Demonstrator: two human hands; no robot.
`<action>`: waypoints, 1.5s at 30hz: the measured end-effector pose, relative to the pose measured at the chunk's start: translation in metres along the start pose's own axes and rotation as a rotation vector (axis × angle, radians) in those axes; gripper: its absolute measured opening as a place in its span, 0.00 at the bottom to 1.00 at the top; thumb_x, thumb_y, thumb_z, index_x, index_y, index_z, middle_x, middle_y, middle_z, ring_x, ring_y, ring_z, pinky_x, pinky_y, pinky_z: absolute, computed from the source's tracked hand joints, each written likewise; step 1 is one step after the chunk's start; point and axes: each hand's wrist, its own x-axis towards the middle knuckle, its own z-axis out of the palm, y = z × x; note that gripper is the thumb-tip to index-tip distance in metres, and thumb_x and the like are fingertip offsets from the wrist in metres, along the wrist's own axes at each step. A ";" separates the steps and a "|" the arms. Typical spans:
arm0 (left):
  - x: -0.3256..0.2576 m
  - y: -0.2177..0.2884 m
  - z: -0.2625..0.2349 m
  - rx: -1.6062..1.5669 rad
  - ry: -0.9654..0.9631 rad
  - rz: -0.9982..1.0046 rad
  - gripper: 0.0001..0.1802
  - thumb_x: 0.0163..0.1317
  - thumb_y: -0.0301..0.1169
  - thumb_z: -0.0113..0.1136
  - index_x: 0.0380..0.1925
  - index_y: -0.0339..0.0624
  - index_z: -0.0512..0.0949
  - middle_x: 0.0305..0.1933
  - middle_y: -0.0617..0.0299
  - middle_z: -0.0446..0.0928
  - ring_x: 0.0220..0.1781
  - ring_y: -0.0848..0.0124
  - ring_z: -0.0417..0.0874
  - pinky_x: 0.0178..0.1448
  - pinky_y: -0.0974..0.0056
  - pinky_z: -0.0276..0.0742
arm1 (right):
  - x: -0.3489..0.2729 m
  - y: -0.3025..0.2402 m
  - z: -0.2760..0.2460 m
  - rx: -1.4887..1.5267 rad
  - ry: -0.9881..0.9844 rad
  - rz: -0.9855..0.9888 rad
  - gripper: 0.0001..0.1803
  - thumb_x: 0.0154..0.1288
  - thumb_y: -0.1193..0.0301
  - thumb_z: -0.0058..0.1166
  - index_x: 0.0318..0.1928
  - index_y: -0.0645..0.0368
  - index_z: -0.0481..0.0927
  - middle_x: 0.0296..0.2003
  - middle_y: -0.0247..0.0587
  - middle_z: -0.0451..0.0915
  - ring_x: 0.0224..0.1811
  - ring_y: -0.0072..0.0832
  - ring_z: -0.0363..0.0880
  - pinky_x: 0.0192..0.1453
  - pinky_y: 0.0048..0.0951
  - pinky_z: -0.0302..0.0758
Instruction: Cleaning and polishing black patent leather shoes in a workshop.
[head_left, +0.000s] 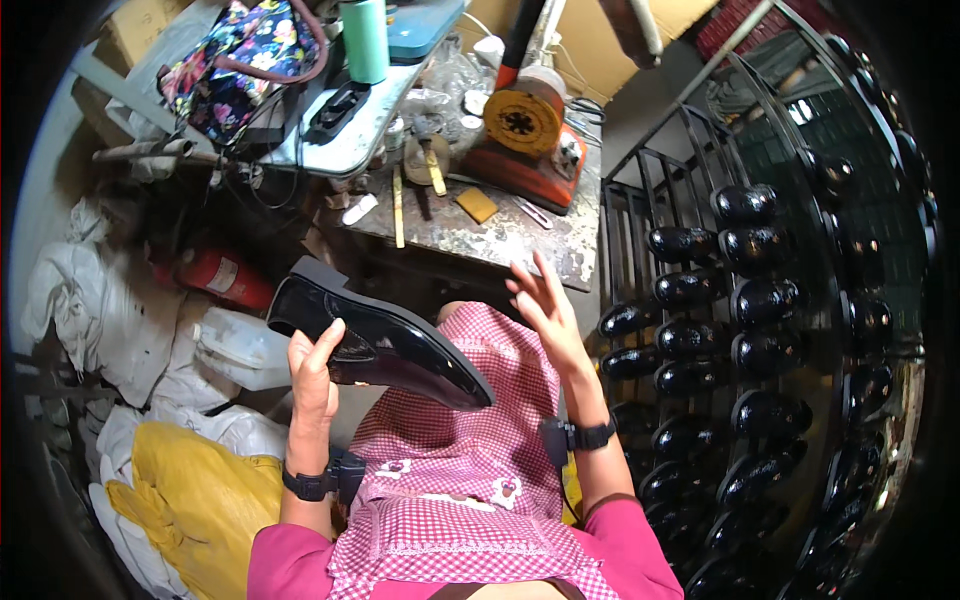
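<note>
A shiny black leather shoe [385, 338] is tipped on its side above my lap, its toe pointing to the lower right and its sole edge facing up. My left hand [316, 372] grips it near the heel opening, thumb across the side seam; the other fingers are mostly hidden behind the shoe. To the right of the shoe, my right hand [545, 315] is raised with fingers apart and nothing in it. It is nearest to the front edge of the workbench [430, 222]. A pink checked apron [455, 450] covers my lap.
An orange machine with a yellow disc [522, 121] stands on the bench, near a yellow block [477, 206] and a brush [435, 168]. Racks of black shoes [762, 301] fill the right. Left are a red cylinder [222, 278], a plastic container [240, 348] and a yellow sack [195, 505].
</note>
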 end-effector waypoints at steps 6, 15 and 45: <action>0.001 0.015 -0.030 0.043 0.110 0.067 0.06 0.57 0.23 0.54 0.35 0.37 0.74 0.34 0.62 0.77 0.32 0.75 0.79 0.37 0.72 0.76 | 0.127 0.048 0.025 -0.004 -0.005 0.226 0.47 0.57 0.58 0.57 0.68 0.52 0.40 0.62 0.49 0.57 0.59 0.32 0.63 0.55 0.29 0.65; 0.010 0.002 -0.064 0.084 0.250 -0.084 0.13 0.60 0.31 0.54 0.18 0.49 0.67 0.21 0.76 0.67 0.25 0.87 0.67 0.27 0.77 0.62 | 0.240 0.080 0.063 0.023 0.175 0.319 0.50 0.57 0.71 0.55 0.66 0.57 0.29 0.32 0.39 0.74 0.25 0.23 0.72 0.25 0.24 0.73; -0.007 -0.025 -0.075 0.589 0.027 0.108 0.19 0.65 0.39 0.43 0.26 0.31 0.70 0.21 0.54 0.69 0.25 0.65 0.69 0.32 0.62 0.63 | -0.018 -0.041 0.043 -0.446 -0.396 0.534 0.15 0.56 0.71 0.59 0.42 0.66 0.79 0.31 0.38 0.81 0.34 0.18 0.76 0.40 0.19 0.72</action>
